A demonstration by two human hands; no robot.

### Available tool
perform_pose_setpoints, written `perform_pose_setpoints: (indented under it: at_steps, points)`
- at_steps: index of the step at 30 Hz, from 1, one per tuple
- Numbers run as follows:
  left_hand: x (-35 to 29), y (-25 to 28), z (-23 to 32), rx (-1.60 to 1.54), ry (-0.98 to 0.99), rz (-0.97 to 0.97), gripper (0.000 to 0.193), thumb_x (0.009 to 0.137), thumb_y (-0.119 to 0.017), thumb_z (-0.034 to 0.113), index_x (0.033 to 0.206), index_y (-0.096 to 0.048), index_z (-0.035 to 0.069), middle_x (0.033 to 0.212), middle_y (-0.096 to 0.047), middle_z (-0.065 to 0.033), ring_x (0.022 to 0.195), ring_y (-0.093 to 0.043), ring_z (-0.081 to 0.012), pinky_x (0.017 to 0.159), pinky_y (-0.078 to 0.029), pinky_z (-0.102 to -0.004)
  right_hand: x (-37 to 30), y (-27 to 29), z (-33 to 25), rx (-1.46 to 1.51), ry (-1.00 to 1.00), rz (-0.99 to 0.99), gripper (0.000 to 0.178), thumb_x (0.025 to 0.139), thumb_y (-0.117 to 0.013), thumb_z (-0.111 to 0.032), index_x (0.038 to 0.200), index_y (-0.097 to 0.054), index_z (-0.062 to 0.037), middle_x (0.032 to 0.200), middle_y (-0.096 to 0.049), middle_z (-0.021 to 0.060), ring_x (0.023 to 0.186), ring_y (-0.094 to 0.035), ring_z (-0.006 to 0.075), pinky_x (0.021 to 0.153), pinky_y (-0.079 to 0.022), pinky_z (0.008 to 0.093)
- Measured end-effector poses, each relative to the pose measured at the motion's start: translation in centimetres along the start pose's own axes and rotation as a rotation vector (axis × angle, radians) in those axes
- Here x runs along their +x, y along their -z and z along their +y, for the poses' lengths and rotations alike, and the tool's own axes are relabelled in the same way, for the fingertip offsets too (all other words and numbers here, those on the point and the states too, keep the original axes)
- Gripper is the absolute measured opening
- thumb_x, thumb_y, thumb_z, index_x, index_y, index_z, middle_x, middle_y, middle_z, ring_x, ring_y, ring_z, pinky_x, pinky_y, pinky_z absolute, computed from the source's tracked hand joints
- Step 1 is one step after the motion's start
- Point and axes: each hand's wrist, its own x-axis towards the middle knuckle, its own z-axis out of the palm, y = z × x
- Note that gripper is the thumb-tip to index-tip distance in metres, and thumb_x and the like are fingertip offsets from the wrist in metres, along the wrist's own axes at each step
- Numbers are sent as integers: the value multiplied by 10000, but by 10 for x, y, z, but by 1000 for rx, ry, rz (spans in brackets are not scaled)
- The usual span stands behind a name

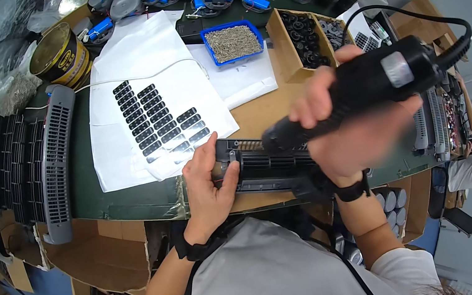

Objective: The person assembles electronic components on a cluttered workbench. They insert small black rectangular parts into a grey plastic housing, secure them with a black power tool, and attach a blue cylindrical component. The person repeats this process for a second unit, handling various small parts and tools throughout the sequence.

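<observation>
My right hand (359, 132) is wrapped round a black corded electric screwdriver (364, 84), held tilted above the work. Its front end points left and down over a long black plastic housing (264, 164) at the table's front edge. The screwdriver's tip and the housing's right part are hidden behind my right hand and the tool. At the housing's left end, my left hand (206, 187) grips it, thumb on the near side and fingers on the far side. A metal spring-like strip shows near the housing's far edge.
White sheets (114, 137) with rows of black button panels lie left of centre. Behind stand a blue tray (232, 27) of screws and a wooden box (289, 53) of black parts. Grey slotted covers (59, 166) stand at left; a black-and-yellow bucket (61, 57) sits behind them.
</observation>
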Motion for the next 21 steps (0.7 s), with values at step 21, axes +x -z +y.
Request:
perform_pose_setpoints:
  at_steps: [21]
  points:
    - [-1,3,2,65,8,8,626,791,-729,158,1352,-512,-14,1161,-602,-122,865,-545,-223,900,-306,-341,2,-31,39,-368,-275,-114,1010,689,-335,-964,1104,-433,-48,627,-529,105,529,-515,183,504,-438,307]
